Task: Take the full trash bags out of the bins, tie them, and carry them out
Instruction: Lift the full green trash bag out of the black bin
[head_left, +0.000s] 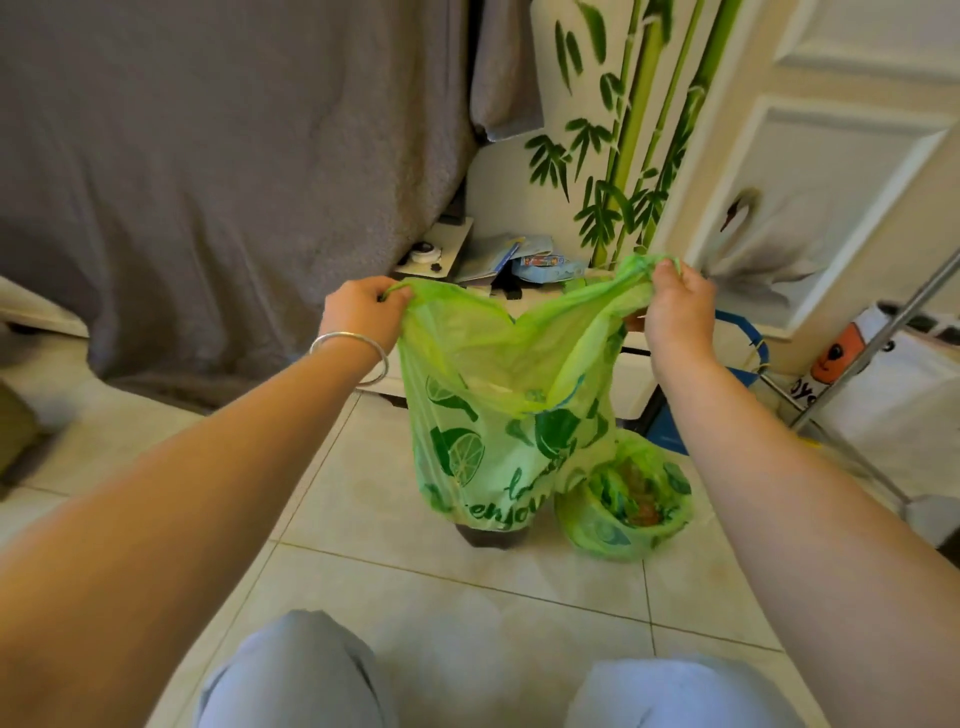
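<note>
A green plastic trash bag printed with dark green limes hangs in front of me, its mouth stretched wide. My left hand grips the bag's left handle and my right hand grips its right handle, both held at the same height. Under the bag's bottom a small dark bin peeks out on the tiled floor. To the right stands a second small bin lined with a similar green bag, open and holding trash.
A bed under a grey blanket fills the left. A low white table with papers stands behind the bag. A white door, a white bag, a metal pole and a blue frame crowd the right.
</note>
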